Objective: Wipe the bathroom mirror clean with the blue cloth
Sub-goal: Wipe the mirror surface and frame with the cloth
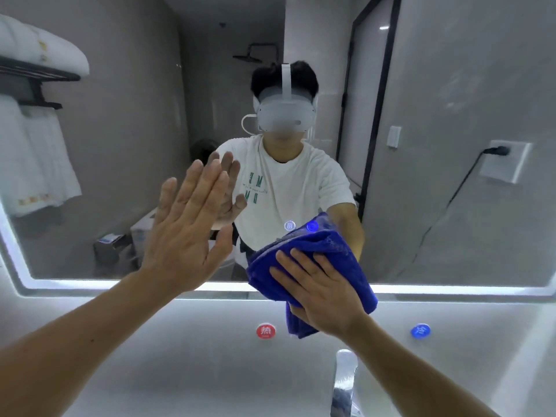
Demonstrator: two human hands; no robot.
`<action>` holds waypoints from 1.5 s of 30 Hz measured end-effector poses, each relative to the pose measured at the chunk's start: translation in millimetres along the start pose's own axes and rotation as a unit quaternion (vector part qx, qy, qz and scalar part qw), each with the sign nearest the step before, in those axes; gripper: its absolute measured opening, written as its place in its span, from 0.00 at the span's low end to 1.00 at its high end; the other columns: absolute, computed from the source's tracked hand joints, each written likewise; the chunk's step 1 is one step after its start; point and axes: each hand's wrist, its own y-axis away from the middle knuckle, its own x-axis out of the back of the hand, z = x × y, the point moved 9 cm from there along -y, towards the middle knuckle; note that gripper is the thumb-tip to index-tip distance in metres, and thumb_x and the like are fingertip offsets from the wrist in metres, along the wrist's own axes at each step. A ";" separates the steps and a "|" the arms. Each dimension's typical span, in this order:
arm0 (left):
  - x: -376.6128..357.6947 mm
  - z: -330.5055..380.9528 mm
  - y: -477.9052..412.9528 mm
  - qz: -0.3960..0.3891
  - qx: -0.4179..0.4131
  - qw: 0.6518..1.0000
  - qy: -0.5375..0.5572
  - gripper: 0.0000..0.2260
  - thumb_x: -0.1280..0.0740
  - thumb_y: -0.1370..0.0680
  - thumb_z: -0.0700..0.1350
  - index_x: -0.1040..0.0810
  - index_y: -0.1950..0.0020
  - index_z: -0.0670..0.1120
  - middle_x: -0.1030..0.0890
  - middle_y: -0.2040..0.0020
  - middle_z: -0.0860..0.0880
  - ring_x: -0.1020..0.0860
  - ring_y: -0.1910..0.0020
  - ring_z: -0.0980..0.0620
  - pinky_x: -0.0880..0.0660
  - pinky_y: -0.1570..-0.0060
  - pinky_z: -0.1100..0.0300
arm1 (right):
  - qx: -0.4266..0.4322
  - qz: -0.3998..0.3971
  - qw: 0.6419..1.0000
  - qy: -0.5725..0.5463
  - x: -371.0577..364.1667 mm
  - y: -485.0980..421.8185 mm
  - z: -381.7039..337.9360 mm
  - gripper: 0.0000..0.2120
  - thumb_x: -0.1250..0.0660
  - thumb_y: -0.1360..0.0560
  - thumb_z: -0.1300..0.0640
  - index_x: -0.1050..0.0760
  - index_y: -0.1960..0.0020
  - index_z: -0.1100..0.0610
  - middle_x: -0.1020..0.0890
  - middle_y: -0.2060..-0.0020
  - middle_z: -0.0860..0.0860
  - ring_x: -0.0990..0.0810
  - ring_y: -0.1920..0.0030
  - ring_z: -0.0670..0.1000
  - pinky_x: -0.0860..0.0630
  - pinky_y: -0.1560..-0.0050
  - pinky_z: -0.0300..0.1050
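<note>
Left hand (183,233) is flat on the mirror (120,130), fingers (207,188) straight and together, holding nothing, just bracing against the glass left of centre. Right hand (322,296) is on the blue cloth (301,251), fingers spread flat over the folded wad and pressing it against the bottom of the mirror, right across its lit edge strip (90,284). The thumb is tucked under a hanging fold, so I can't see how it lies. The cloth sits just below the two small touch icons (289,225) glowing in the glass. Progress? Hard to call. The mirror reads fairly clear, with a faint haze towards its upper right, and no wet streaks tell me what's been covered. Judging by this low position, the wide upper reaches and both sides look like they're left to do.
</note>
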 end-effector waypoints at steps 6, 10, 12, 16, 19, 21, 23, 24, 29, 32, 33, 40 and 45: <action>-9.6 45.1 -31.3 -0.002 -0.008 1.000 -0.007 0.29 0.47 0.20 0.51 0.45 0.22 0.40 0.41 0.22 0.39 0.45 0.22 0.40 0.46 0.26 0.36 | -0.061 0.036 0.997 0.018 -12.8 56.0 75.7 0.30 0.40 0.26 0.46 0.38 0.25 0.52 0.38 0.25 0.53 0.39 0.26 0.57 0.51 0.25 0.55; -4.6 64.7 -51.1 0.020 -0.019 1.000 -0.004 0.28 0.47 0.20 0.51 0.45 0.22 0.41 0.40 0.22 0.39 0.44 0.22 0.40 0.46 0.27 0.36 | -0.113 0.075 0.991 0.004 -5.6 65.3 120.0 0.32 0.43 0.23 0.47 0.45 0.22 0.52 0.42 0.23 0.54 0.43 0.24 0.58 0.55 0.22 0.56; -3.6 73.9 -59.1 0.024 -0.019 1.000 -0.006 0.28 0.47 0.20 0.51 0.44 0.22 0.40 0.40 0.22 0.39 0.44 0.22 0.40 0.45 0.27 0.36 | -0.141 0.101 0.985 -0.013 5.5 56.5 137.5 0.32 0.43 0.22 0.46 0.47 0.21 0.52 0.44 0.22 0.54 0.46 0.23 0.58 0.55 0.22 0.56; 0.2 88.8 -73.1 0.024 -0.008 1.000 -0.017 0.28 0.48 0.19 0.52 0.44 0.22 0.40 0.42 0.21 0.42 0.46 0.21 0.43 0.48 0.25 0.39 | -0.187 0.146 0.971 -0.030 38.0 19.1 184.8 0.30 0.44 0.22 0.46 0.43 0.22 0.54 0.42 0.22 0.56 0.47 0.22 0.59 0.58 0.23 0.57; 6.7 94.4 -86.1 0.028 0.001 0.999 -0.027 0.28 0.48 0.19 0.52 0.44 0.22 0.39 0.42 0.21 0.42 0.45 0.22 0.42 0.47 0.26 0.38 | -0.222 0.173 0.959 -0.042 65.2 -18.9 226.0 0.30 0.47 0.21 0.45 0.44 0.21 0.54 0.43 0.22 0.56 0.49 0.22 0.59 0.58 0.23 0.57; 10.5 94.4 -97.0 0.028 0.016 0.999 -0.032 0.28 0.49 0.19 0.52 0.45 0.22 0.40 0.42 0.21 0.42 0.46 0.21 0.43 0.46 0.26 0.37 | -0.254 0.189 0.947 -0.045 77.9 -34.6 243.4 0.30 0.47 0.20 0.45 0.45 0.21 0.54 0.44 0.21 0.56 0.50 0.21 0.59 0.57 0.23 0.57; 13.6 92.3 -107.6 0.027 0.032 0.999 -0.035 0.28 0.50 0.19 0.52 0.45 0.21 0.40 0.43 0.21 0.43 0.47 0.21 0.44 0.46 0.26 0.38 | -0.272 0.196 0.941 -0.049 80.9 -38.3 245.5 0.30 0.46 0.20 0.45 0.45 0.21 0.54 0.45 0.21 0.56 0.49 0.21 0.59 0.57 0.23 0.57; 14.2 91.3 -112.2 0.026 0.039 0.998 -0.034 0.28 0.51 0.19 0.52 0.45 0.21 0.41 0.44 0.21 0.43 0.48 0.21 0.44 0.47 0.26 0.38 | -0.272 0.197 0.941 -0.050 79.5 -36.7 242.8 0.30 0.46 0.19 0.46 0.45 0.21 0.55 0.45 0.21 0.56 0.49 0.21 0.59 0.57 0.23 0.57; 20.1 89.6 -126.1 0.039 0.037 0.998 -0.025 0.29 0.50 0.20 0.52 0.45 0.21 0.40 0.44 0.21 0.44 0.48 0.21 0.45 0.45 0.26 0.38 | -0.240 0.177 0.953 -0.051 51.7 -5.6 205.6 0.31 0.45 0.21 0.46 0.45 0.21 0.54 0.46 0.21 0.56 0.50 0.21 0.59 0.55 0.23 0.59; 29.9 85.7 -133.6 0.049 0.011 0.998 -0.030 0.28 0.49 0.20 0.52 0.46 0.22 0.42 0.44 0.21 0.44 0.47 0.21 0.46 0.44 0.27 0.37 | -0.213 0.141 0.966 -0.034 36.3 10.0 183.3 0.32 0.44 0.22 0.46 0.47 0.21 0.53 0.45 0.21 0.55 0.47 0.22 0.59 0.55 0.22 0.58; 34.5 82.7 -137.9 0.054 0.007 0.998 -0.033 0.28 0.50 0.20 0.52 0.47 0.22 0.42 0.44 0.21 0.45 0.47 0.21 0.46 0.43 0.27 0.37 | -0.210 0.131 0.968 -0.031 35.1 10.5 181.9 0.32 0.44 0.23 0.46 0.47 0.21 0.53 0.44 0.22 0.55 0.46 0.22 0.59 0.55 0.22 0.58; 43.2 49.3 -181.8 0.053 -0.001 0.996 -0.076 0.31 0.61 0.18 0.59 0.46 0.20 0.44 0.47 0.20 0.48 0.52 0.20 0.50 0.49 0.25 0.44 | -0.197 0.139 0.970 -0.035 80.9 -51.0 227.5 0.29 0.45 0.23 0.46 0.39 0.23 0.54 0.41 0.22 0.54 0.45 0.22 0.58 0.47 0.25 0.60; 57.3 28.3 -217.9 0.093 -0.008 0.990 -0.106 0.30 0.61 0.18 0.58 0.45 0.20 0.44 0.46 0.19 0.48 0.52 0.20 0.51 0.51 0.24 0.46 | -0.225 0.170 0.958 -0.046 133.5 -128.8 277.7 0.29 0.53 0.20 0.44 0.40 0.22 0.54 0.42 0.22 0.54 0.47 0.21 0.57 0.47 0.24 0.60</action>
